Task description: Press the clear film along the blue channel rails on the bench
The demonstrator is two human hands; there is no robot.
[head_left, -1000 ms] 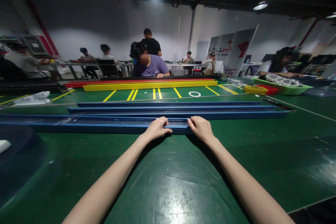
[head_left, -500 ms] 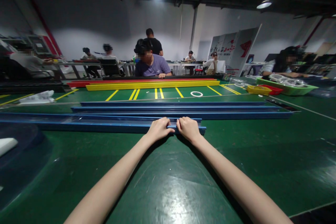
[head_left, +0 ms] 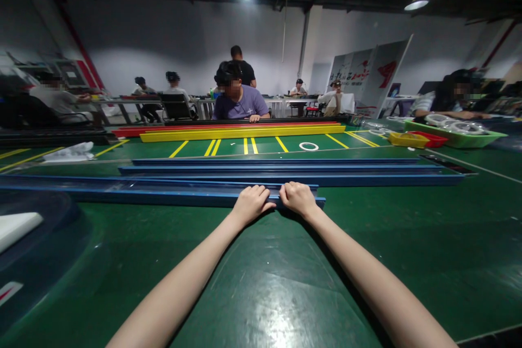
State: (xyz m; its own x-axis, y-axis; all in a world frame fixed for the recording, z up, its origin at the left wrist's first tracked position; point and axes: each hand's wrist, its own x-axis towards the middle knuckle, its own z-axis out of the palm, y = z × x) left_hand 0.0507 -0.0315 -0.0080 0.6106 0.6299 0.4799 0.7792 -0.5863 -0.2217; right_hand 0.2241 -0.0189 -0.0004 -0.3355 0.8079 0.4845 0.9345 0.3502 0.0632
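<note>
A long blue channel rail point(head_left: 155, 191) lies across the green table point(head_left: 261, 283) in front of me, running off to the left. My left hand point(head_left: 252, 204) and my right hand point(head_left: 298, 198) sit side by side near its right end, fingers curled over its near edge, gripping it. Just behind it lie more long blue rails point(head_left: 293, 171), parallel to the first.
Yellow and red rails point(head_left: 240, 131) lie at the far side, where a person in a purple shirt point(head_left: 240, 102) sits. A white ring point(head_left: 309, 146), green, yellow and red trays point(head_left: 444, 136) at the right. A dark round object with a white piece point(head_left: 18, 225) at my left.
My right hand slid left along the rail until it met my left hand. The rail's right end now shows further to the right, past my right hand.
</note>
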